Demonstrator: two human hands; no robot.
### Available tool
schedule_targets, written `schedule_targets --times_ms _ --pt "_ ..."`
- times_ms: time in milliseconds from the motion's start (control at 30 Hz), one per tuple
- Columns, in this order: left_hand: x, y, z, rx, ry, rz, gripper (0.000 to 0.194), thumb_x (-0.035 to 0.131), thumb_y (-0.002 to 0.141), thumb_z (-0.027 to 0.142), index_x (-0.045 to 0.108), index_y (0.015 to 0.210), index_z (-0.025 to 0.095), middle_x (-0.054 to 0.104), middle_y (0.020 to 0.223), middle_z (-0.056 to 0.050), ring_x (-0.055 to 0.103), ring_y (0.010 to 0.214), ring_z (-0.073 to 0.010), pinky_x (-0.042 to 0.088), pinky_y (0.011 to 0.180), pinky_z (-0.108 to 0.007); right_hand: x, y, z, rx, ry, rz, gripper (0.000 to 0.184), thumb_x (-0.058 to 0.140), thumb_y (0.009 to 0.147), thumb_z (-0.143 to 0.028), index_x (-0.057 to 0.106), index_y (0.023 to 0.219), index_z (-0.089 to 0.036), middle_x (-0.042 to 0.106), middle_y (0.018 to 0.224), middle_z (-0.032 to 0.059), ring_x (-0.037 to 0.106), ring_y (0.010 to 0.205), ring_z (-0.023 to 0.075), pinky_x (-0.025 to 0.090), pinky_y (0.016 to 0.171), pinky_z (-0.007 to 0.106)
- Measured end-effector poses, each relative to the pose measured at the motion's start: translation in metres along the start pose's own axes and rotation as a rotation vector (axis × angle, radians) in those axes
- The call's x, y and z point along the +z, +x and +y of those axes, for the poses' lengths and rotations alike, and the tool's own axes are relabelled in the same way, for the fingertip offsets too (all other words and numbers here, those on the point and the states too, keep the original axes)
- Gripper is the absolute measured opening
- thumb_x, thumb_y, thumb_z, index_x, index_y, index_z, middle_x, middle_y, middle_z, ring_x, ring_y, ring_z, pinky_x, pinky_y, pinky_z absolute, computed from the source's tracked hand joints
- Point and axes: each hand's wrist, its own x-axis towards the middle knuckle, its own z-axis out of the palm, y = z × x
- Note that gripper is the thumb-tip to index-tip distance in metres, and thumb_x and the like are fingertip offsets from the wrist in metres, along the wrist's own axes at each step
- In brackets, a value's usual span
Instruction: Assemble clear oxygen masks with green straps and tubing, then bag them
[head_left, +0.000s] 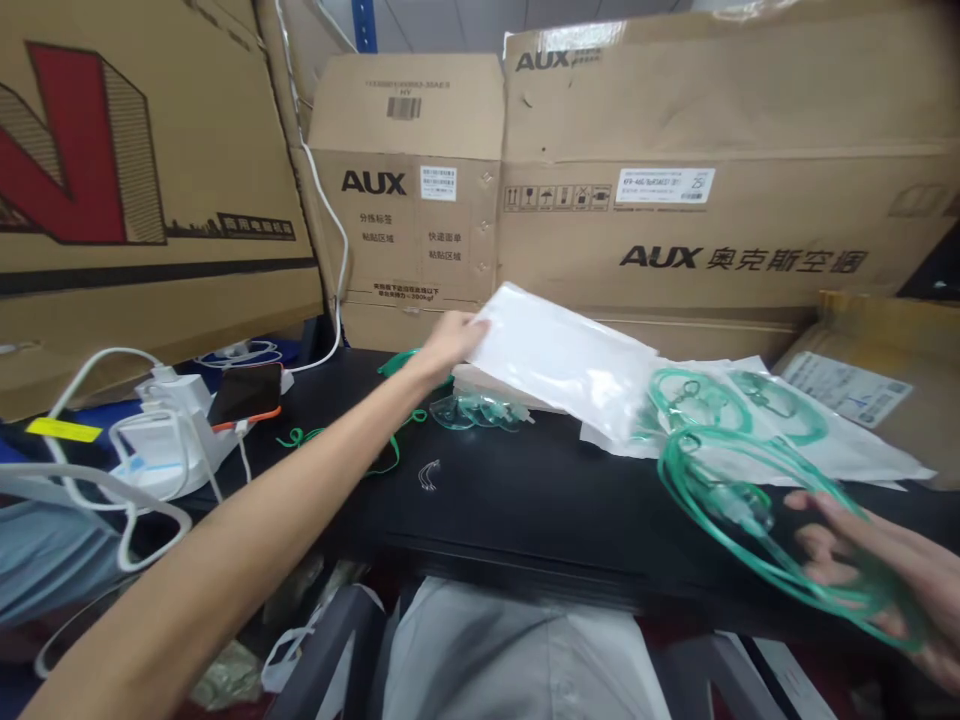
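My left hand point(450, 340) reaches out over the black table point(525, 500) and pinches the corner of a clear plastic bag point(559, 360), which is lifted and tilted above the table. My right hand point(874, 560), at the lower right, holds a coil of green tubing with an oxygen mask part point(739, 505); its fingers curl under the loops. A clear green mask point(480, 410) lies on the table just under the left hand, with green tubing point(352, 440) trailing to its left.
Packaged green masks in plastic bags point(757, 415) lie at the right. Large AUX cardboard boxes point(675, 220) wall off the back. A phone point(247, 392), a white charger block point(176, 420) and white cables sit at the left. Small metal clips point(429, 476) lie mid-table.
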Motion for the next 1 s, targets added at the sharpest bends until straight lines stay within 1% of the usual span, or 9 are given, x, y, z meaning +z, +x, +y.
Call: schedule_targets --times_ms 133,267,367,433,500,600,733,900,1000 --pt "-0.038 0.022 -0.029 -0.097 0.179 0.116 0.035 0.066 0.105 0.04 0.067 0.129 0.015 0.071 0.124 -0.011 0.072 0.104 -0.0229 0.063 0.089 -0.043 -0.006 -0.003 0.006 0.17 0.182 -0.063 0.044 0.098 0.065 -0.047 0.08 0.101 -0.03 0.053 0.076 0.001 0.061 0.053 0.0141 0.053 0.047 0.023" --pt "-0.041 0.019 -0.039 -0.061 0.431 0.181 0.045 0.066 0.104 0.041 0.062 0.141 0.017 0.06 0.149 -0.015 0.06 0.135 -0.0327 0.048 0.114 -0.059 0.002 -0.006 0.006 0.198 0.202 -0.065 0.041 0.097 0.069 -0.043 0.08 0.103 -0.029 0.059 0.08 0.0034 0.066 0.057 0.0155 0.054 0.049 0.022" --pt "-0.02 0.01 -0.03 0.093 0.572 0.072 0.056 0.061 0.106 0.045 0.053 0.155 0.02 0.043 0.169 -0.014 0.038 0.157 -0.0344 0.026 0.129 -0.061 0.005 -0.006 0.007 0.165 0.152 -0.063 0.037 0.094 0.073 -0.047 0.08 0.103 -0.029 0.063 0.079 0.0054 0.07 0.06 0.0189 0.054 0.047 0.023" --pt "0.001 0.006 -0.018 0.177 0.639 -0.091 0.06 0.059 0.106 0.049 0.049 0.16 0.024 0.036 0.174 -0.011 0.028 0.162 -0.0325 0.016 0.132 -0.059 0.004 -0.005 0.008 0.145 0.123 -0.073 0.036 0.092 0.074 -0.048 0.079 0.103 -0.03 0.065 0.077 0.0061 0.071 0.059 0.0206 0.052 0.044 0.024" --pt "0.026 0.008 -0.005 0.187 0.698 -0.25 0.064 0.061 0.104 0.054 0.049 0.16 0.026 0.032 0.176 -0.01 0.024 0.163 -0.0352 0.011 0.132 -0.064 0.002 -0.005 0.01 0.142 0.111 -0.077 0.038 0.092 0.072 -0.049 0.079 0.103 -0.031 0.066 0.076 0.0063 0.071 0.058 0.0215 0.05 0.041 0.024" --pt "0.064 0.017 0.008 0.101 0.782 -0.405 0.065 0.068 0.101 0.051 0.052 0.157 0.024 0.034 0.174 -0.014 0.028 0.16 -0.0406 0.019 0.128 -0.072 0.001 -0.005 0.011 0.156 0.122 -0.061 0.043 0.095 0.066 -0.049 0.079 0.103 -0.033 0.066 0.075 0.0055 0.07 0.055 0.021 0.05 0.042 0.025" --pt "0.105 0.033 0.012 0.027 0.863 -0.499 0.059 0.068 0.102 0.044 0.053 0.155 0.023 0.04 0.169 -0.014 0.039 0.154 -0.0398 0.031 0.124 -0.069 0.003 -0.006 0.01 0.173 0.13 -0.064 0.045 0.097 0.064 -0.049 0.08 0.103 -0.034 0.065 0.075 0.0049 0.068 0.054 0.0193 0.05 0.043 0.025" --pt "0.135 0.037 0.016 0.024 0.905 -0.568 0.057 0.067 0.103 0.045 0.054 0.154 0.024 0.041 0.167 -0.014 0.043 0.15 -0.0386 0.036 0.122 -0.067 0.005 -0.007 0.008 0.175 0.101 -0.074 0.042 0.095 0.066 -0.051 0.08 0.102 -0.035 0.066 0.075 0.0052 0.069 0.054 0.0212 0.051 0.043 0.027" --pt "0.143 0.036 0.021 0.104 0.882 -0.569 0.053 0.067 0.103 0.043 0.057 0.15 0.022 0.048 0.162 -0.015 0.051 0.144 -0.0364 0.043 0.118 -0.064 0.01 -0.009 0.006 0.206 0.11 -0.095 0.041 0.093 0.07 -0.051 0.08 0.104 -0.033 0.069 0.076 0.0066 0.072 0.058 0.0243 0.055 0.047 0.03"
